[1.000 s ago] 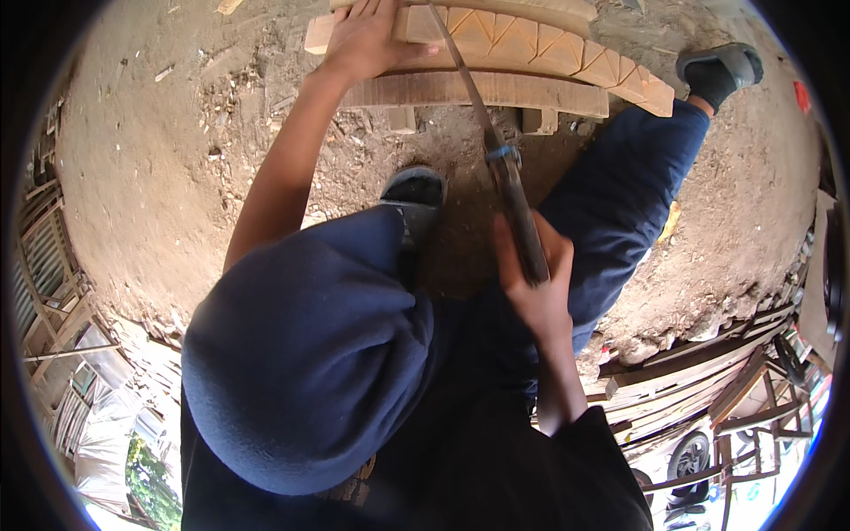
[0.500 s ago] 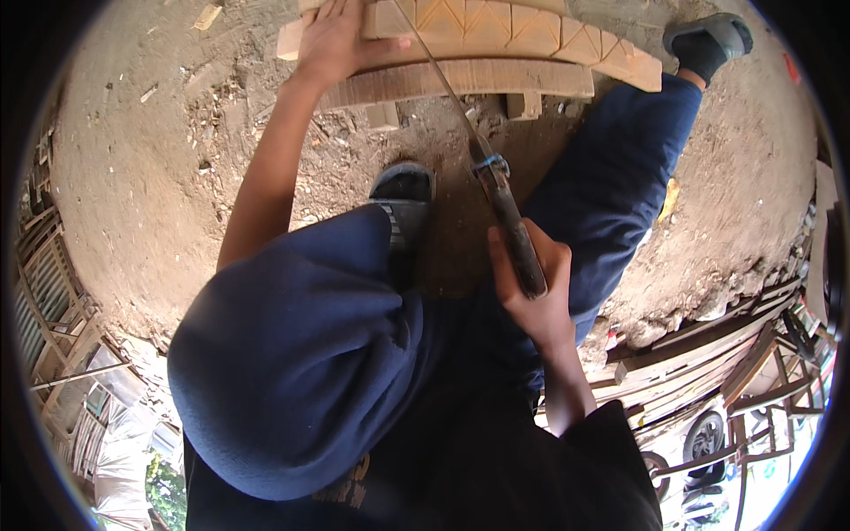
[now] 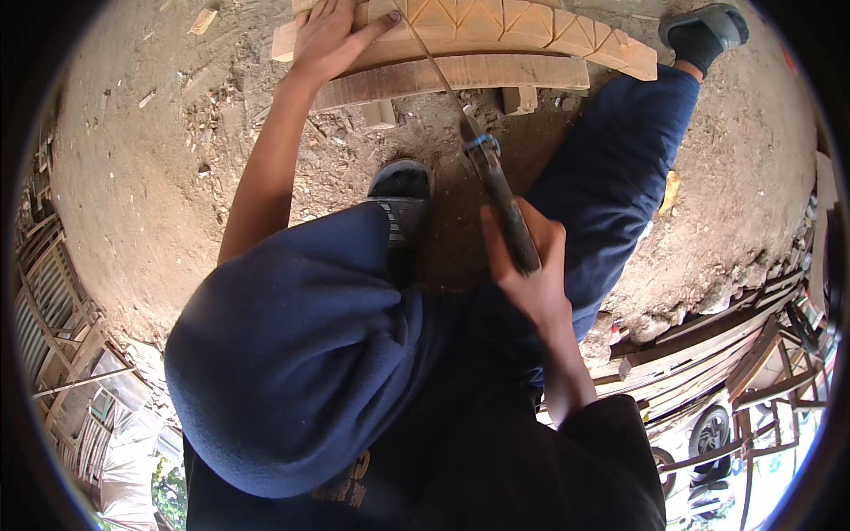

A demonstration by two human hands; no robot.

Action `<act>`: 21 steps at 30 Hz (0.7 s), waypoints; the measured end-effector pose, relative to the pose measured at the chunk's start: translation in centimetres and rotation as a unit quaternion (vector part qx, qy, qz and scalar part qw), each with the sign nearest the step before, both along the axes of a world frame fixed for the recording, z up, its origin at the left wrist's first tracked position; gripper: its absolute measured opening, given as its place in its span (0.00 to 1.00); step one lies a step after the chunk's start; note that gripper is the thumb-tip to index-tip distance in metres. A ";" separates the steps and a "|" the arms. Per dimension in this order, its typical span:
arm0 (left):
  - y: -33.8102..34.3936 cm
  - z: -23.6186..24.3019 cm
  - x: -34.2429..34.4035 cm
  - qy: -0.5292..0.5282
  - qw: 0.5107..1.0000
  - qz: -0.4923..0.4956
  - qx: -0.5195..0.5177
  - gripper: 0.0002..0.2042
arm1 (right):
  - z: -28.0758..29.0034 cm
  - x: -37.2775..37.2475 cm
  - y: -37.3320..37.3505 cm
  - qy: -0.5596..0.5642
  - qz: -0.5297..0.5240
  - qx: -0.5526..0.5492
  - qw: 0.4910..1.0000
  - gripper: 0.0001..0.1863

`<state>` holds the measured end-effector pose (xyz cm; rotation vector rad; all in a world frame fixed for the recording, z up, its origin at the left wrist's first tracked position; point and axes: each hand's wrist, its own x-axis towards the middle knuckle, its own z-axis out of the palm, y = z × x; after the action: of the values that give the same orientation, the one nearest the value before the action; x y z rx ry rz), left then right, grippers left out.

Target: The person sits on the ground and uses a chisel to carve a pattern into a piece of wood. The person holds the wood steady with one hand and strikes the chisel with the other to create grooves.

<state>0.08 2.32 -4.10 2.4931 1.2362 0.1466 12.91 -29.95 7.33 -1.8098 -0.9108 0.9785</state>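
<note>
Left grip (image 3: 329, 40): spread on notched wood's (image 3: 505, 28) left end, thumb near saw (image 3: 473, 131)
Right grip (image 3: 542, 281): wrapped around saw's dark handle
Saw: slants across notched wood
Notched wood: just beyond plain plank (image 3: 491, 73), above dirt floor (image 3: 142, 195)

Left hand (image 3: 326, 42) palm-down, forward of the curled right hand (image 3: 541, 280)

Notched beam (image 3: 500, 26) along the plank's (image 3: 452, 74) far edge; two blocks (image 3: 520, 101) at its near edge. Left hand (image 3: 332, 42) on the beam, near its left end. Saw (image 3: 475, 137), in right hand (image 3: 544, 285), reaches the beam right of left hand. Left sandal (image 3: 407, 212) before the plank.
</note>
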 end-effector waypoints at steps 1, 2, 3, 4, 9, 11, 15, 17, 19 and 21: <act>0.0 0.2 0.0 0.002 1.000 0.002 -0.002 0.32 | -0.1 0.2 0.8 0.003 0.008 -0.001 1.000 0.09; 0.0 0.4 0.0 0.003 1.000 0.004 -0.003 0.31 | -0.1 0.3 1.3 0.006 0.015 -0.001 1.000 0.07; 0.0 0.6 0.0 0.004 1.000 0.007 -0.005 0.31 | 0.1 0.4 1.1 0.012 0.011 -0.012 1.000 0.07; -0.1 0.5 -0.1 -0.016 1.000 0.003 0.006 0.31 | 0.1 0.5 0.7 0.022 0.007 -0.024 0.999 0.07; -1.0 1.9 0.7 0.015 0.999 0.009 -0.048 0.30 | 0.0 0.7 -1.0 0.024 0.004 -0.028 0.999 0.07; -0.9 1.8 0.8 0.010 0.999 0.011 -0.035 0.30 | -0.4 0.6 0.3 0.023 0.007 0.002 1.000 0.08; -0.5 0.6 0.4 -0.023 1.000 0.011 -0.008 0.30 | -0.7 0.4 1.2 0.014 0.003 -0.013 1.000 0.07; 0.1 -0.8 -0.8 -0.034 0.998 0.001 0.044 0.30 | -0.5 0.0 0.1 0.018 0.004 0.002 1.000 0.07; 0.2 -1.3 -0.8 -0.042 0.998 -0.002 0.045 0.31 | -0.5 0.3 -0.4 0.019 0.009 -0.011 1.000 0.07; -0.8 -0.5 0.3 -0.044 0.999 -0.003 -0.010 0.31 | -0.6 0.3 -0.9 0.018 -0.003 -0.020 1.000 0.08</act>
<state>0.41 1.55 -4.57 2.4452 1.1895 0.2372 13.25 -30.80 6.77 -1.8214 -0.8697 1.0276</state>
